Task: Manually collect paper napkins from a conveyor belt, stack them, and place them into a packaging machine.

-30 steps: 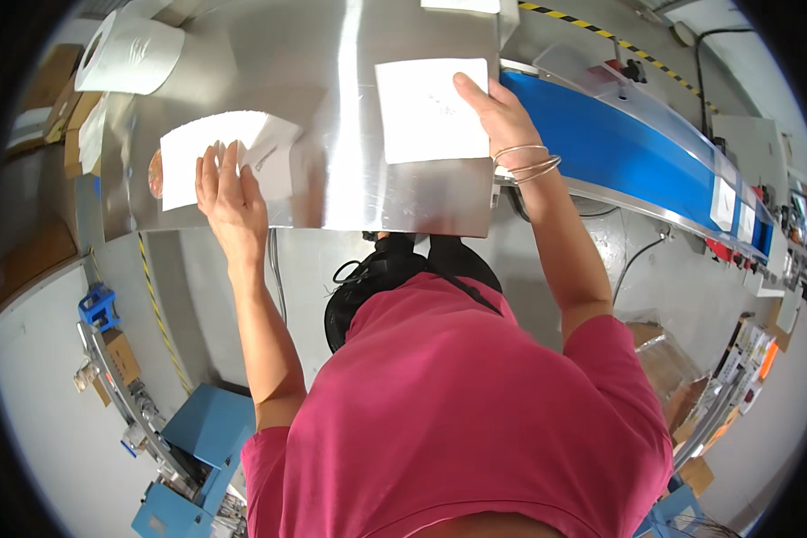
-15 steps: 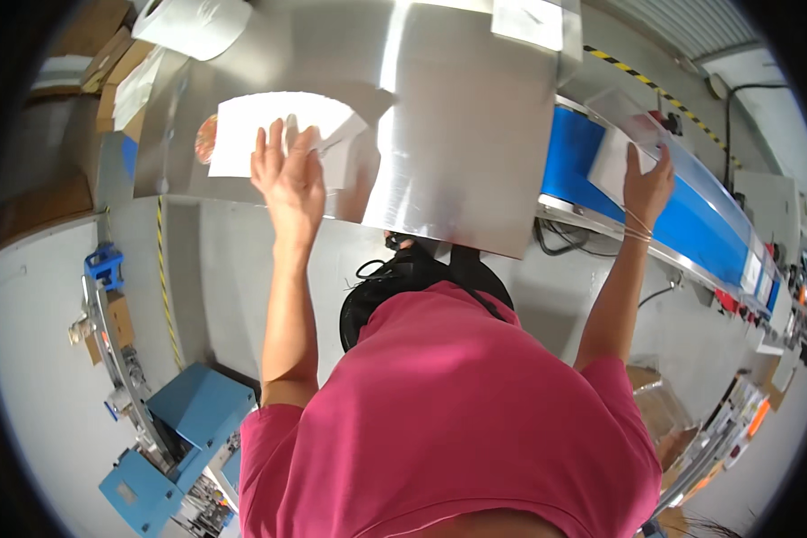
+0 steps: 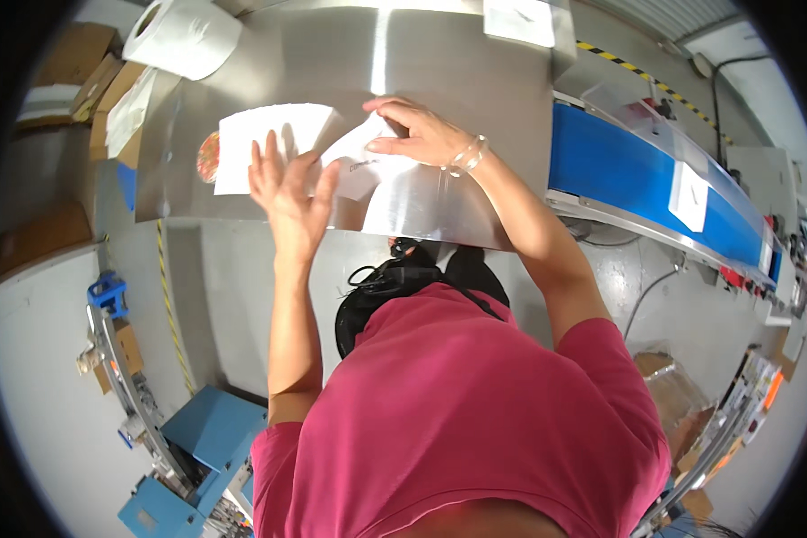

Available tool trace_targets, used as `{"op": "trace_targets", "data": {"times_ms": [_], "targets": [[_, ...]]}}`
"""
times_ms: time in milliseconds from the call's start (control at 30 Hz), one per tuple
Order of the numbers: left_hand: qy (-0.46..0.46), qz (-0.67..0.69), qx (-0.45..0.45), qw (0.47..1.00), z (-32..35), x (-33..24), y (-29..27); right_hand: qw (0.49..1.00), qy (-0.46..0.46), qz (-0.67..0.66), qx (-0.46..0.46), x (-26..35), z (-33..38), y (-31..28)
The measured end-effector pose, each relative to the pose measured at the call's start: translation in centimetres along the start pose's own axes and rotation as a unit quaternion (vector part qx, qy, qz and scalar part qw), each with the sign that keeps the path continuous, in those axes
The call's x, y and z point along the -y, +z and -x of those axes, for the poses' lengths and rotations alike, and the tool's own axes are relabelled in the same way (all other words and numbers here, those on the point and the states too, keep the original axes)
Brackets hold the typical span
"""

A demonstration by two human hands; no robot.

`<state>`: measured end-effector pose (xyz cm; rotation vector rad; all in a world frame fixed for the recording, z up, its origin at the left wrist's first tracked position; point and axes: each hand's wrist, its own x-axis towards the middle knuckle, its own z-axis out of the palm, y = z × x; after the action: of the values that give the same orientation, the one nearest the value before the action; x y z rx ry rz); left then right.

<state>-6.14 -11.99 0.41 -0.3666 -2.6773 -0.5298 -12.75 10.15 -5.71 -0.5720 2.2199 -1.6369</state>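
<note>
Two bare hands work over a brushed stainless-steel table (image 3: 439,63), and we see them from above our own pink-shirted shoulders. Our left hand (image 3: 289,184) hovers with fingers spread wide and loose, gripping nothing; its fingertips overlap the lower right edge of a flat white paper sheet (image 3: 260,143) that lies on the left part of the table. Whether the fingertips actually press on that sheet we cannot tell. Our right hand (image 3: 421,133), with a thin bracelet at the wrist, reaches across from the right, its fingers bent down onto a smaller crumpled white paper piece (image 3: 360,161) that lies just to the right of the flat sheet, between the two hands. The fingers pinch or press its upper edge; which of the two is not clear.

A round reddish disc (image 3: 207,156) peeks out from under the left edge of the flat sheet. A large white paper roll (image 3: 184,36) stands at the table's far left corner, and another white sheet (image 3: 518,20) lies at the far edge. To the right of the table runs a blue conveyor belt (image 3: 637,170) carrying a small white slip (image 3: 692,195). Brown cardboard boxes (image 3: 58,81) sit off the table's left side.
</note>
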Motion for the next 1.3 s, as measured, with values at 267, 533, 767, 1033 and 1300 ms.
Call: {"op": "trace_targets", "data": {"times_ms": [267,533,767,1033,1300], "targets": [[-0.033,-0.012,-0.016,0.999,0.4,2.2,-0.2,0.905,0.189,0.056,-0.377,-7.1,14.4,-9.0],[-0.031,0.007,-0.037,0.999,0.6,1.7,0.6,0.687,0.211,0.504,-0.479,-5.5,18.1,-13.5],[-0.013,0.021,-0.014,1.000,0.7,2.1,0.1,0.990,-0.035,0.121,-0.059,2.8,1.3,1.1],[-0.024,-0.006,-0.006,1.000,-0.1,3.4,-0.1,0.983,0.056,-0.145,-0.098,1.5,0.9,1.4],[-0.023,0.010,-0.031,0.999,0.2,4.2,0.2,0.855,0.253,0.196,-0.408,-8.9,16.2,-12.1]]}}
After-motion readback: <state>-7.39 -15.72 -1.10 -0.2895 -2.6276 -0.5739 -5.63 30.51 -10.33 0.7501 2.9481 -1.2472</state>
